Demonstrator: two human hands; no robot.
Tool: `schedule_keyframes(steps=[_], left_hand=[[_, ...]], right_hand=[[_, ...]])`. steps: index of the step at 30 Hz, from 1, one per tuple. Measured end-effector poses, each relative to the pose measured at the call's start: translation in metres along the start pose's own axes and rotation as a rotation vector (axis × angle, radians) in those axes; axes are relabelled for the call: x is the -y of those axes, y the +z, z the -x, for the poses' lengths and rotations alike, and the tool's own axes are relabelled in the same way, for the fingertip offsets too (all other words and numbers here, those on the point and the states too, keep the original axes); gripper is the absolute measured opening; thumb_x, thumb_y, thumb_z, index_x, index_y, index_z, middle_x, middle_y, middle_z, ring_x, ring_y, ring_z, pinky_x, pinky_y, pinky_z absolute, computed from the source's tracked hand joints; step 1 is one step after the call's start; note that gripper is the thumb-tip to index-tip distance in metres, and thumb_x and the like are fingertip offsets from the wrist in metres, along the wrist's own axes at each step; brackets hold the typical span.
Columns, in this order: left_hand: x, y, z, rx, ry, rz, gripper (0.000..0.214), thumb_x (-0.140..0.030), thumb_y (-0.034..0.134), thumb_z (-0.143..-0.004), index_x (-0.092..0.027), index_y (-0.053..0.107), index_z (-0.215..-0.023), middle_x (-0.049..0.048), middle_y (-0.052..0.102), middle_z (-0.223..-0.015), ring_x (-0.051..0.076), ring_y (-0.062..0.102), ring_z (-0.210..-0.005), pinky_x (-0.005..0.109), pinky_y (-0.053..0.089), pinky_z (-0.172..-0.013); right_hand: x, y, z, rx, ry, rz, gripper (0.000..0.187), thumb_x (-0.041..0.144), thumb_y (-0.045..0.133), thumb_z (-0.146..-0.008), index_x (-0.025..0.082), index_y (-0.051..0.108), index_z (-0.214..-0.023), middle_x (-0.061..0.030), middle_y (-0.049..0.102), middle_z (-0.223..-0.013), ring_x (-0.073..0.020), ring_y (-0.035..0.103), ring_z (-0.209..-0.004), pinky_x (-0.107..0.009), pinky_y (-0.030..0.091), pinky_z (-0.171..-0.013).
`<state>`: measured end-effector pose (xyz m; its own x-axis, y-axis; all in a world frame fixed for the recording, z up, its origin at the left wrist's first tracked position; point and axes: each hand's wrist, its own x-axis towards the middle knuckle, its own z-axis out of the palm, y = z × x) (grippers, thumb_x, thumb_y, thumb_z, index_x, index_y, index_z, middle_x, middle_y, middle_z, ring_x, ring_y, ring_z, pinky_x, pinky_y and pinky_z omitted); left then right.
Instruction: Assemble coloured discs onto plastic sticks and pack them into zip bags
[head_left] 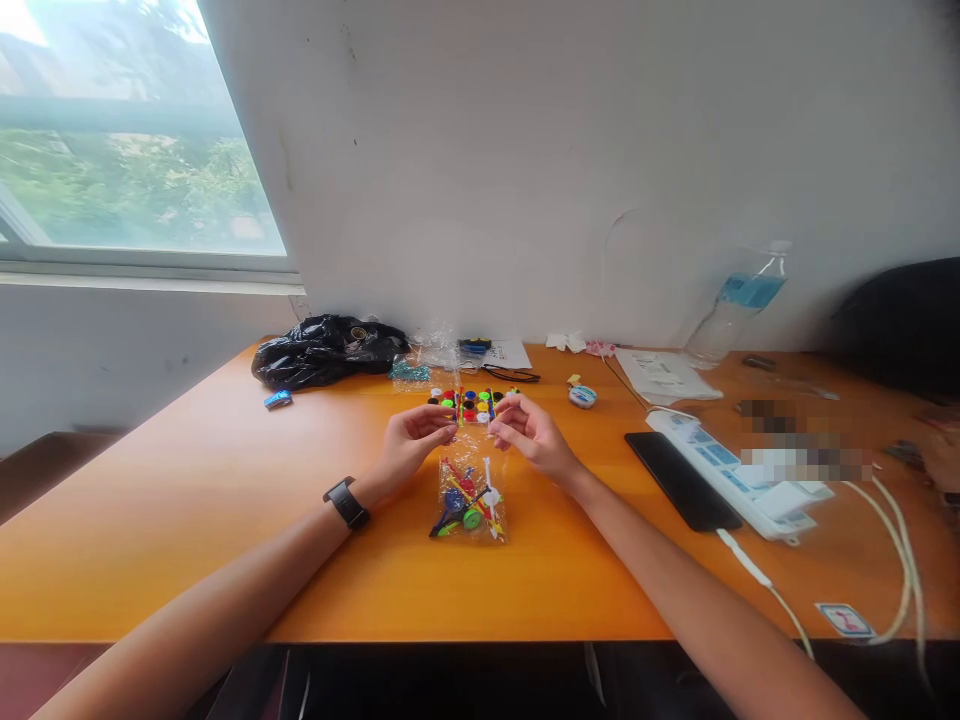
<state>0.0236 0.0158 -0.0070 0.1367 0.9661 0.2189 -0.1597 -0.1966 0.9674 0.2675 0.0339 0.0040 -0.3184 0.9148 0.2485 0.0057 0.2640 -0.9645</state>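
Note:
My left hand (412, 435) and my right hand (529, 430) are raised just above the orange table (187, 500), each pinching an upper corner of a clear plastic bag (471, 495). The bag hangs between them and holds small coloured sticks and round plastic pieces. Behind the hands lies a row of small coloured discs (469, 403) on the table. A black watch (346, 503) is on my left wrist.
A crumpled black bag (326, 350) lies at the back left, with a small blue item (277, 399) near it. A black phone (682, 480) and a white power strip (739, 475) lie to the right. A water bottle (739, 305) and papers (664, 375) stand by the wall.

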Motion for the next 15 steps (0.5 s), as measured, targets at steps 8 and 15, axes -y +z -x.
schedule_keyframes(steps=[8,15], left_hand=[[-0.0062,0.0024,0.0031,0.088,-0.049,-0.113,0.038,-0.044,0.088,-0.083,-0.013,0.08,-0.105,0.0112,0.08,-0.099,0.02,0.074,-0.085,0.032,0.061,-0.081],[-0.0076,-0.0028,0.0001,0.091,-0.071,-0.084,0.037,-0.041,0.085,-0.086,-0.014,0.081,-0.11,0.0115,0.08,-0.098,0.02,0.072,-0.084,0.031,0.059,-0.08]], right_hand=[[-0.0057,0.0045,0.0003,0.029,0.04,0.057,0.035,0.05,0.084,-0.083,0.016,0.076,-0.088,-0.0032,0.071,-0.073,-0.0145,0.063,-0.06,-0.028,0.053,-0.061],[-0.0114,-0.0022,-0.0039,-0.021,0.05,-0.009,0.031,0.041,0.084,-0.08,0.017,0.085,-0.099,-0.0037,0.074,-0.07,-0.0139,0.062,-0.057,-0.028,0.053,-0.058]])
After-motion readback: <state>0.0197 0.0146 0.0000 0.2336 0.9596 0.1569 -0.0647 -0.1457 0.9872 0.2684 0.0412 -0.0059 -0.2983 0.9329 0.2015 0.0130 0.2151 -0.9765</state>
